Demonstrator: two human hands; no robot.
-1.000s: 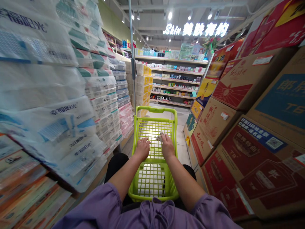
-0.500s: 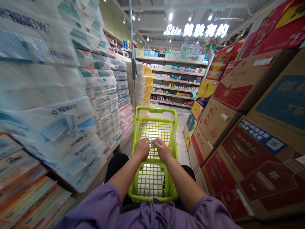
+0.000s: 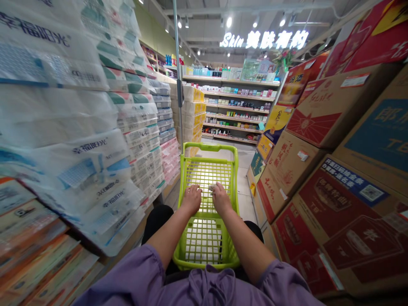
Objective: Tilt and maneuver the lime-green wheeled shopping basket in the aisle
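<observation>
A lime-green plastic shopping basket (image 3: 237,204) with grid walls stands between my knees. Over its middle I hold both hands, slightly apart. My right hand (image 3: 220,199) is closed on a small crumpled whitish wad (image 3: 211,187), which looks like tissue or cloth; its exact kind is unclear. My left hand (image 3: 191,199) is level with it on the other side, fingers bent and drawn together. Whether anything is between those fingertips is too small to tell. Through the basket's grid I see pale floor.
On the left rise stacks of plastic-wrapped tissue packs (image 3: 92,157). Piled cartons (image 3: 306,123) line the right side. Ahead, past a thin metal pole (image 3: 177,63), are shelves (image 3: 236,95) of small boxes and bottles beneath a lit sign (image 3: 264,39). A narrow tiled floor (image 3: 247,187) runs between.
My hands have drawn apart; the right one has moved slightly right and keeps the whitish wad, which was between both hands before. The basket stays between my knees.
</observation>
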